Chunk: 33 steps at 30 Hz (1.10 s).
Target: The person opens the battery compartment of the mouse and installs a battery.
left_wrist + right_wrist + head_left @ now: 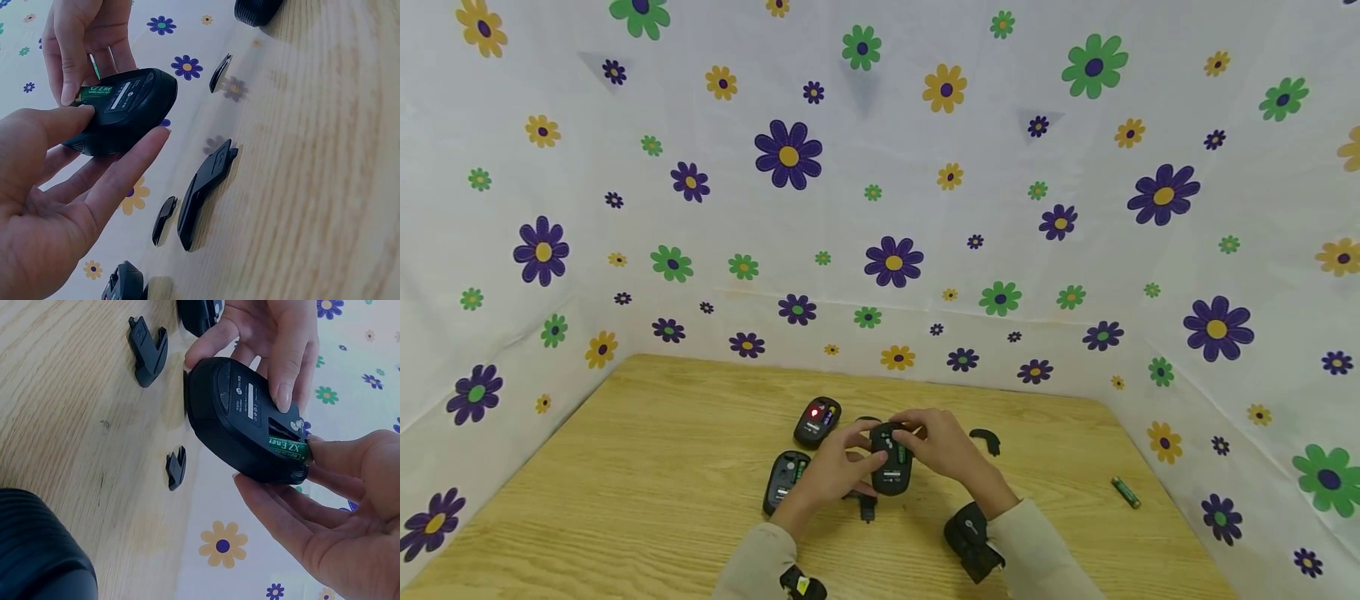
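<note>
A black computer mouse [891,482] is held up over the table with its underside toward me. My left hand [841,465] grips it from the left, thumb on the underside and fingers beneath. From the other side my right hand [942,443] holds the mouse's end. In the right wrist view, a green battery [290,449] lies in the open battery slot. The right thumb [337,453] presses at the battery's end, while the right fingers pass under the mouse body.
Two more black mice lie bottom up at left, one with a red light [817,421], the other [782,479] with a green battery inside. Black battery covers [203,194] lie under the hands, another cover [988,442] farther right. A loose green battery [1125,492] lies far right. Flowered cloth walls [887,325] enclose the table.
</note>
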Each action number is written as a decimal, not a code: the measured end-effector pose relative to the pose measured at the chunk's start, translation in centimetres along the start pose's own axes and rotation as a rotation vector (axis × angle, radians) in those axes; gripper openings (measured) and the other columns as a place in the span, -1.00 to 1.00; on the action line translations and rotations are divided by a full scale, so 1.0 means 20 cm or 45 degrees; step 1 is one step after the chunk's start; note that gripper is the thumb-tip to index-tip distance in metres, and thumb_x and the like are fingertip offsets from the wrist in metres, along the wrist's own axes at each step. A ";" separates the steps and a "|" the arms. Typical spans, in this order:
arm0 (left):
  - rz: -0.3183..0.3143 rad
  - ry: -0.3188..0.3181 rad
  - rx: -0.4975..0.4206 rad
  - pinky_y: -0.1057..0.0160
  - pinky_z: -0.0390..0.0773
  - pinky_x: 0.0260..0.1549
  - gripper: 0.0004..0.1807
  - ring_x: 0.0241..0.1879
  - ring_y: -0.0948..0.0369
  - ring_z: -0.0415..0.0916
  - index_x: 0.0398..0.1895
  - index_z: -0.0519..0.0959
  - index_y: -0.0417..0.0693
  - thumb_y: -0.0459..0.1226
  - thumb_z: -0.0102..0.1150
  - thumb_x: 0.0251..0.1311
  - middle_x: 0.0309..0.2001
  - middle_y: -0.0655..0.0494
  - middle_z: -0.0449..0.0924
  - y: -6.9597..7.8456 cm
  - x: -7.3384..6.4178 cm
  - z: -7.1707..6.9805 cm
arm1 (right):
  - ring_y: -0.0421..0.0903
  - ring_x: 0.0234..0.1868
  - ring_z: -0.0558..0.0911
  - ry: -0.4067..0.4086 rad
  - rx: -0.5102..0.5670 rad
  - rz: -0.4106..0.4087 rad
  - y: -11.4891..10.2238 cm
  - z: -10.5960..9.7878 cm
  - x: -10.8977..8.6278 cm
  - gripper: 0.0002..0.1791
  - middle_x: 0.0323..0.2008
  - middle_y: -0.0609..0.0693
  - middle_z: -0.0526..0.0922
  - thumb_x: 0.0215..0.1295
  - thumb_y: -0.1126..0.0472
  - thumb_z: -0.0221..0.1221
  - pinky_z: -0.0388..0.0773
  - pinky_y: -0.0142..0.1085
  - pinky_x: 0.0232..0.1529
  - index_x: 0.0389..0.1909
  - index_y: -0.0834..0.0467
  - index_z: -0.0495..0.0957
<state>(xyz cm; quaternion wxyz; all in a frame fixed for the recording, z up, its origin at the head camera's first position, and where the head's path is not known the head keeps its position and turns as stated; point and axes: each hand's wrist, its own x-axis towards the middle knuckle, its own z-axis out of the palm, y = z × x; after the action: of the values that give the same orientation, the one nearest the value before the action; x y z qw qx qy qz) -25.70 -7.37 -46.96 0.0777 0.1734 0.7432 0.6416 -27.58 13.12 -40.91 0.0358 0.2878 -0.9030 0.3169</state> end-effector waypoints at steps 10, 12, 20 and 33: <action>0.006 0.002 -0.002 0.06 0.83 -0.37 -0.42 -0.16 0.06 0.76 0.47 0.37 -0.06 -0.23 0.24 0.44 0.09 -0.28 0.54 0.02 0.01 -0.02 | -0.07 -0.20 0.72 0.015 -0.010 -0.025 -0.02 -0.02 0.02 -0.77 -0.06 0.14 0.80 0.45 0.31 0.23 0.67 -0.45 -0.23 0.04 0.25 0.72; 0.007 -0.002 -0.002 0.06 0.83 -0.37 -0.42 -0.16 0.06 0.76 0.47 0.37 -0.07 -0.23 0.24 0.45 0.09 -0.29 0.54 0.02 0.01 -0.02 | -0.07 -0.21 0.72 0.005 -0.015 -0.027 -0.02 -0.02 0.03 -0.76 -0.05 0.15 0.80 0.46 0.31 0.23 0.66 -0.46 -0.24 0.05 0.26 0.72; 0.001 -0.005 -0.004 0.03 0.83 -0.37 -0.43 -0.17 0.07 0.76 0.47 0.37 -0.05 -0.24 0.23 0.45 0.08 -0.28 0.54 0.01 0.01 -0.01 | -0.09 -0.26 0.69 -0.013 0.001 -0.001 -0.03 -0.02 0.02 -0.75 -0.04 0.18 0.80 0.45 0.32 0.23 0.61 -0.49 -0.32 0.06 0.27 0.72; -0.009 -0.011 -0.020 0.02 0.83 -0.35 -0.42 -0.11 0.01 0.76 0.48 0.35 -0.09 -0.26 0.22 0.45 0.08 -0.27 0.54 0.00 0.01 0.00 | -0.08 -0.36 0.67 -0.020 0.028 0.024 -0.03 -0.03 0.01 -0.73 -0.05 0.23 0.79 0.43 0.36 0.24 0.55 -0.51 -0.47 0.09 0.31 0.70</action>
<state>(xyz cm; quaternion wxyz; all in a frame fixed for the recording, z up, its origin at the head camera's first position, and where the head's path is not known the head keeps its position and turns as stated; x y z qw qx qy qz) -25.85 -7.20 -46.88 0.0846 0.1727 0.7384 0.6463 -27.45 13.00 -40.13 0.0226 0.2823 -0.9024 0.3249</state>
